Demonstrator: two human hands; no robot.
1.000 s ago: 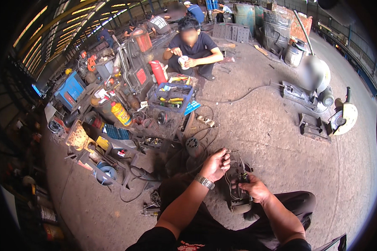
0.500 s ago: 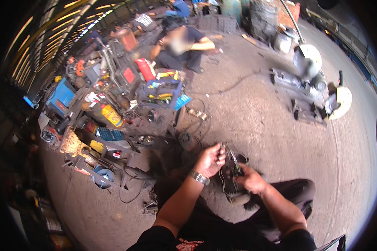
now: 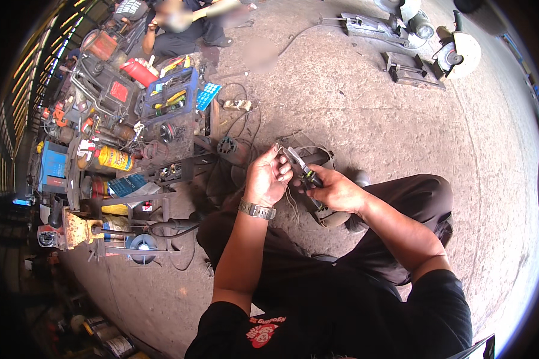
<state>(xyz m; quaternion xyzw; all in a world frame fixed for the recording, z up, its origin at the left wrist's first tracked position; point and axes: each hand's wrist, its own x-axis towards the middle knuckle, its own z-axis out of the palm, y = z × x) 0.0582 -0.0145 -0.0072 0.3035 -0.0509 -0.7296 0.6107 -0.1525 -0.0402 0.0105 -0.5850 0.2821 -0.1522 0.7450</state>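
The left hand [image 3: 266, 179] pinches a thin wire [image 3: 293, 204] between thumb and fingertips; slack hangs below the palm. The right hand [image 3: 336, 190] has its grip wrapped around a pair of pliers [image 3: 303, 167] with black and yellow-green handles. The pliers tilt up and leftward, their jaws right beside the left fingertips; whether they bite the wire, I cannot tell.

Compared with 0.5 s ago, the 2 hands are closer together, and the pliers, then apart from the left fingertips, now reach them. The view has shifted too: the crouching co-worker [image 3: 188, 27] is cut off by the upper edge, and the 2 cut-off saws stand higher in the frame. A dark tool body with a tan end [image 3: 330, 218] lies on the floor [image 3: 365, 128] beneath the hands.

Printing shows in several places: a red and white design with lettering on the wearer's black shirt [image 3: 353, 305], a label on the yellow bottle [image 3: 115, 158], pale marks on a blue sheet [image 3: 208, 96] beside the blue tool crate [image 3: 193, 90], and white letters on another person's dark shirt [image 3: 130, 8] at upper left. A metal wristwatch [image 3: 257, 210] circles the left wrist.
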